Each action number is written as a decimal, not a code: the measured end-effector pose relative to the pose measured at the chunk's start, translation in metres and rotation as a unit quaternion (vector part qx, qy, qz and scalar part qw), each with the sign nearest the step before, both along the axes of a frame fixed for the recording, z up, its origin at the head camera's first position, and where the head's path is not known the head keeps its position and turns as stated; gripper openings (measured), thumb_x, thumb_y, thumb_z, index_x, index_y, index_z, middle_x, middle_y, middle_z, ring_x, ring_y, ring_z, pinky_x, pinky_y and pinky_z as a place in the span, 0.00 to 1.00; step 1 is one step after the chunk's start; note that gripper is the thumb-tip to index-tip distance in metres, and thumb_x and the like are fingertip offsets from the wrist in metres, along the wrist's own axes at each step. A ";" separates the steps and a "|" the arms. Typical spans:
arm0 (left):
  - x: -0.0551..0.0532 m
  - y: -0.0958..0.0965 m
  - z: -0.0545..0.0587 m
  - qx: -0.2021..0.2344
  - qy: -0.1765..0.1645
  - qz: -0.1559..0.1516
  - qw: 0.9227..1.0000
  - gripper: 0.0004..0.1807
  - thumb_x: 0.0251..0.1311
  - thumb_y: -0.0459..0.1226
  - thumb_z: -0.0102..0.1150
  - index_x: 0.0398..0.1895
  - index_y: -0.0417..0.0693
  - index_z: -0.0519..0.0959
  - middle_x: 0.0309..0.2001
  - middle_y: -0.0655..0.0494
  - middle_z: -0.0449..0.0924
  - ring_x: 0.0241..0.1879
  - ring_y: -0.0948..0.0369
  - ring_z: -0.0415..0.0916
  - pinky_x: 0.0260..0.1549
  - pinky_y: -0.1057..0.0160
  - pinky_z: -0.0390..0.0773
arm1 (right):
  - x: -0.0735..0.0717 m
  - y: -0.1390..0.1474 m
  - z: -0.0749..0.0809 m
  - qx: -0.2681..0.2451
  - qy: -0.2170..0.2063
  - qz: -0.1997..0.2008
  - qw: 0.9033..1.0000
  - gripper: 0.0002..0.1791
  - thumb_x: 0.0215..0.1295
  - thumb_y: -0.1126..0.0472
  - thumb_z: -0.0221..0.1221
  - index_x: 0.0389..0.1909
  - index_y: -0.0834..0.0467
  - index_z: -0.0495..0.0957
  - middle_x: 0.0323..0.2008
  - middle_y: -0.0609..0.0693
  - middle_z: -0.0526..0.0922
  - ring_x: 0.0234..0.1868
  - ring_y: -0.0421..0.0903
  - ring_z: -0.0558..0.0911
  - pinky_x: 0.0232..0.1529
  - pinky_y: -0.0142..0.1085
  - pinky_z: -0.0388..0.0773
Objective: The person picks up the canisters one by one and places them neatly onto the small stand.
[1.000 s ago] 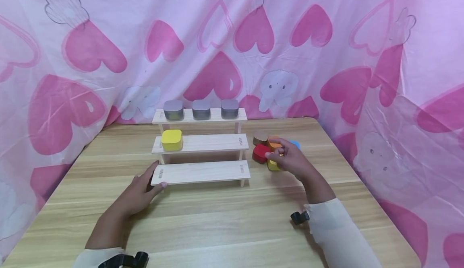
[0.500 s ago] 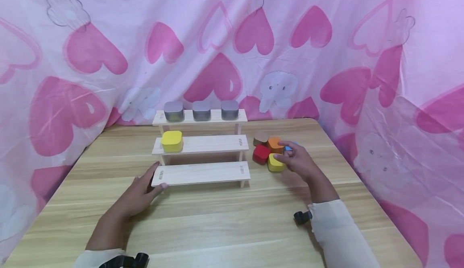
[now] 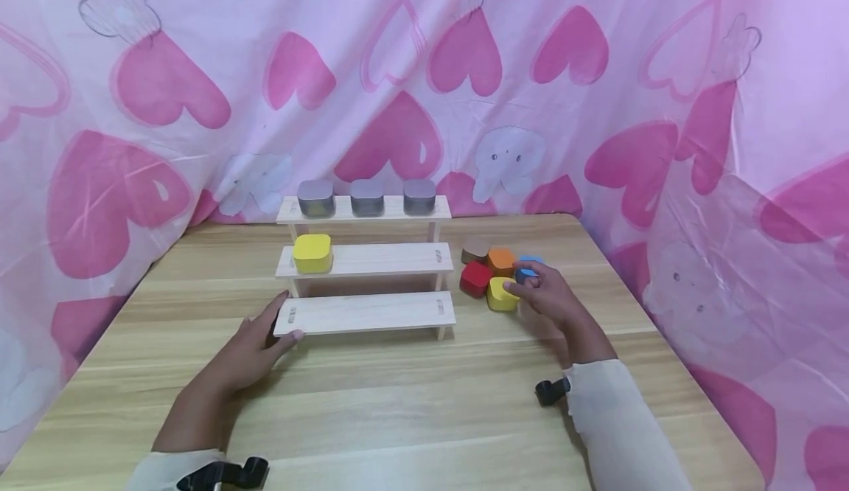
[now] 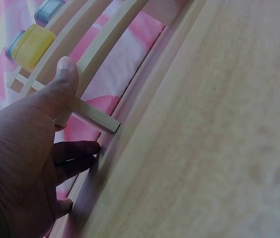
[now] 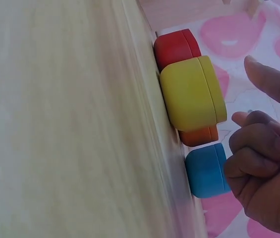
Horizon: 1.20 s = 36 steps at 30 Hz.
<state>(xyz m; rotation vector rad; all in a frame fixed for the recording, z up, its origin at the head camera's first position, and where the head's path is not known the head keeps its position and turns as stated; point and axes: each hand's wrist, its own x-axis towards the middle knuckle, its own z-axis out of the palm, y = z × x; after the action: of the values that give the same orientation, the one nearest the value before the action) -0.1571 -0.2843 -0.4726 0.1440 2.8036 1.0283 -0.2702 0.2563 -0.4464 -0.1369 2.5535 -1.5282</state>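
Observation:
My left hand [image 3: 255, 347] grips the left end of the lowest step of a pale wooden three-tier rack [image 3: 365, 312]. In the left wrist view its thumb lies over the step's edge, and the other fingers are beside the rack's leg. My right hand [image 3: 550, 296] hovers over a yellow rounded-square tin [image 5: 189, 94], thumb and index finger apart, other fingers curled, nothing held. Clustered with that tin are a red tin [image 3: 475, 279], an orange tin [image 3: 501, 261], a blue tin [image 5: 206, 171] and a brownish-grey tin [image 3: 474, 249].
Another yellow tin [image 3: 312, 253] sits at the left of the middle step. Along the top step stand three grey tins [image 3: 367, 197]. The rack and the cluster are on a wood-grain table [image 3: 424, 417], with a pink heart-patterned curtain [image 3: 504, 56] behind and at the sides.
My right hand has drawn back to the right from beside the red tin to the yellow one, uncovering the orange and yellow tins. The left hand keeps its place on the rack.

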 end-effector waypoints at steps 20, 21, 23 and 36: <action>0.000 0.000 -0.004 0.008 -0.001 0.005 1.000 0.56 0.75 0.66 0.57 0.92 0.60 0.37 0.88 0.34 0.51 0.82 0.28 0.50 0.71 0.13 0.52 | -0.007 0.005 -0.013 0.047 -0.039 0.037 0.997 0.42 0.66 0.53 0.78 0.78 0.55 0.73 0.36 0.51 0.80 0.40 0.51 0.77 0.39 0.35 0.77; 0.000 0.000 -0.004 0.009 -0.001 0.005 1.000 0.56 0.75 0.66 0.57 0.92 0.60 0.37 0.88 0.34 0.51 0.83 0.28 0.50 0.71 0.13 0.52 | -0.008 0.005 -0.014 0.050 -0.036 0.043 0.997 0.42 0.65 0.53 0.78 0.78 0.55 0.73 0.43 0.54 0.83 0.48 0.53 0.78 0.47 0.38 0.80; 0.000 0.000 -0.003 0.011 0.000 0.005 1.000 0.56 0.76 0.66 0.57 0.92 0.60 0.37 0.88 0.34 0.51 0.83 0.28 0.49 0.71 0.13 0.52 | -0.009 0.005 -0.016 0.052 -0.031 0.057 0.997 0.43 0.65 0.53 0.78 0.79 0.56 0.72 0.60 0.60 0.83 0.62 0.59 0.77 0.62 0.49 0.81; 0.002 0.001 0.000 0.001 0.001 0.001 1.000 0.56 0.76 0.64 0.57 0.92 0.55 0.39 0.87 0.32 0.52 0.82 0.28 0.51 0.72 0.14 0.54 | -0.011 0.005 -0.023 0.062 -0.056 0.061 0.995 0.43 0.66 0.56 0.78 0.79 0.56 0.71 0.75 0.63 0.75 0.77 0.65 0.70 0.81 0.68 0.63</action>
<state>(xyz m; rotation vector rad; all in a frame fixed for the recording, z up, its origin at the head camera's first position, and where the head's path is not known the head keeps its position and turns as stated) -0.1554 -0.2836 -0.4728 0.1438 2.8059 1.0314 -0.2813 0.2610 -0.4695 -0.1835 2.4937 -1.2939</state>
